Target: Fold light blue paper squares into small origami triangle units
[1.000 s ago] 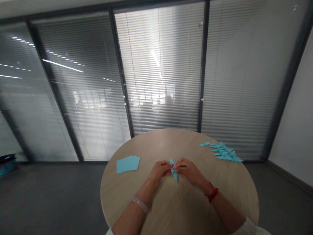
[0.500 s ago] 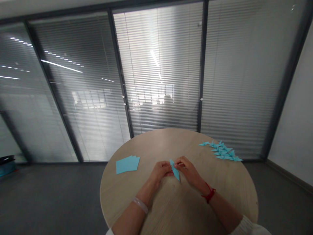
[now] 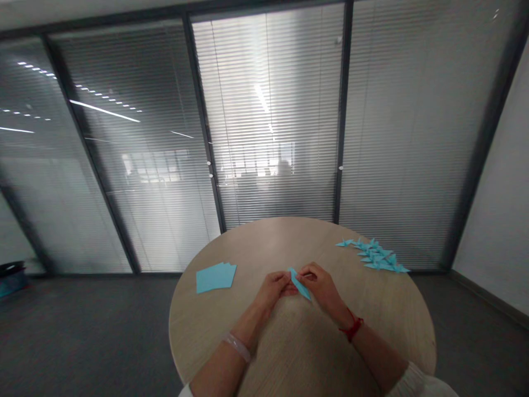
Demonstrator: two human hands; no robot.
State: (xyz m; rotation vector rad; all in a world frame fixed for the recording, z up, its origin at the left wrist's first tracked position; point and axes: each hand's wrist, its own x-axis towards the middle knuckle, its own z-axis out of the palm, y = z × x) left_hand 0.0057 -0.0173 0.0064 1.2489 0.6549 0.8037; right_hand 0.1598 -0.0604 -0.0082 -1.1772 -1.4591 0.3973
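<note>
1. From where I stand, the left hand and right hand meet just below the middle of the frame, above the near half of a round wood-grain table.
2. Between them is a narrow, pointed folded piece of light-blue paper, tilted from upper left to lower right and apparently held off the tabletop.
3. The right fingers are closed in a pinch on its upper edge. The left fingers are curled and closed at its upper-left end, though I cannot tell exactly how their tips sit on the paper.
4. To my eye, the pinches work best close to the fold, with the paper's edges kept lined up and each crease pressed firmly along its full length. Gripping too hard could crumple such a slim point.
5. Counting: two hands and one piece in them. Left of centre on the table lies one fanned stack of square blue sheets, about four, though the overlap hides the exact number.
6. At the table's upper right lies a loose cluster of folded blue pieces, at least seven, too overlapped to count exactly.
7. There is one red cord on the right wrist and one clear band on the left.
</note>
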